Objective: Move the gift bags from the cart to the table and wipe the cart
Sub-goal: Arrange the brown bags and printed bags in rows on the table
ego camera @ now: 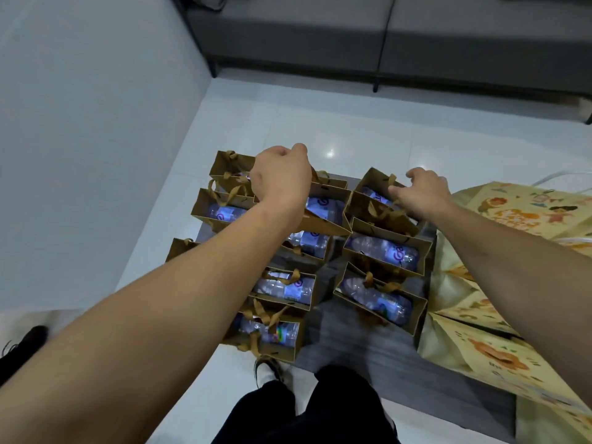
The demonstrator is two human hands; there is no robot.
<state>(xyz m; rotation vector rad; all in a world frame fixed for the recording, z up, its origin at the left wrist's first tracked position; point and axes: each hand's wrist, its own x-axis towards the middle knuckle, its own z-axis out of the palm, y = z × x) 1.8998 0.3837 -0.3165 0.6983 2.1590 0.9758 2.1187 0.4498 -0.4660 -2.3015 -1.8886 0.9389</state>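
1. Gift bags (382, 251): small brown paper bags with ribbon handles, one water bottle (384, 249) lying in each. They stand in two packed rows on a low grey surface (352, 344), cart or table not clear.
2. Handling, judged: the bottle adds weight; the paper is stiff but creases and tears. Best lifted by both handles together (bottles may roll).
3. Left hand (282, 177): fingers curled at the handles of a far bag in the left row; exact hold hidden.
4. Right hand (423, 190): fingers bent at the far right bag's handles; whether it grips them cannot be told.
5. Printed yellow bags (512, 219) lie just beside, right.
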